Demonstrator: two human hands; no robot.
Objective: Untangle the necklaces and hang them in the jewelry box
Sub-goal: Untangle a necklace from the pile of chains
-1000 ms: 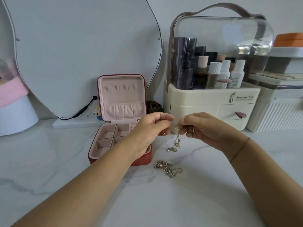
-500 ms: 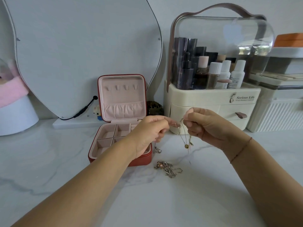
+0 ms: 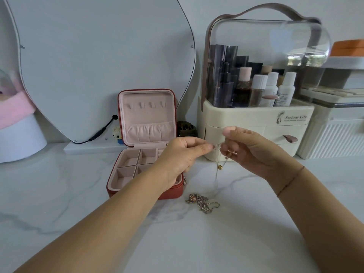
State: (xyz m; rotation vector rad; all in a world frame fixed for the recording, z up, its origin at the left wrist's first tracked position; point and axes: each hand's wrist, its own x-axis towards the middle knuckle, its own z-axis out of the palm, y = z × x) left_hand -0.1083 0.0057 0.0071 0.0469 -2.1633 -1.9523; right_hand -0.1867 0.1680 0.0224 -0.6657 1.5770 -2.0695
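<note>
Left edge: a pink fluffy thing (image 3: 13, 109) on a white round tub (image 3: 19, 138), both cut off by the frame.
Mirror (image 3: 98, 56): its top ran out of view; a black cable (image 3: 102, 131) plugged in low at its right side.
Table (image 3: 59, 203): white marble with grey veins.
Jewelry box (image 3: 146, 115): red outside and pink inside, it stood open on the table with the lid upright. Four small hooks (image 3: 145, 105) in the lid were bare, and the left forearm covered the tray's near right corner.
Dark round object (image 3: 186, 129): half hidden behind the lid; what it was could not be told.
Left hand (image 3: 181, 154): thumb and forefinger pinched a fine chain, and a small pendant (image 3: 184, 181) hung just below the wrist beside the box.
Necklace (image 3: 219, 167): stretched between both hands above the table, with a gold bead dangling; the thin strands were hard to follow.
Tangled necklaces (image 3: 201, 201): a knotted heap on the table near the box's front right corner, individual chains not separable.
Right hand (image 3: 248, 152): fingers curled, gripping the chain, a small cross-shaped piece at the fingertips; a thin bracelet (image 3: 289, 182) was on the wrist.
Cosmetics organiser (image 3: 256, 123): cream base with a clear dome and "Serious Life" printed on it; the smaller line beneath was unreadable, as were the bottle labels (image 3: 283, 95).
Right edge: a white ribbed container (image 3: 334, 138) and an orange box (image 3: 348, 48), both cut off.
</note>
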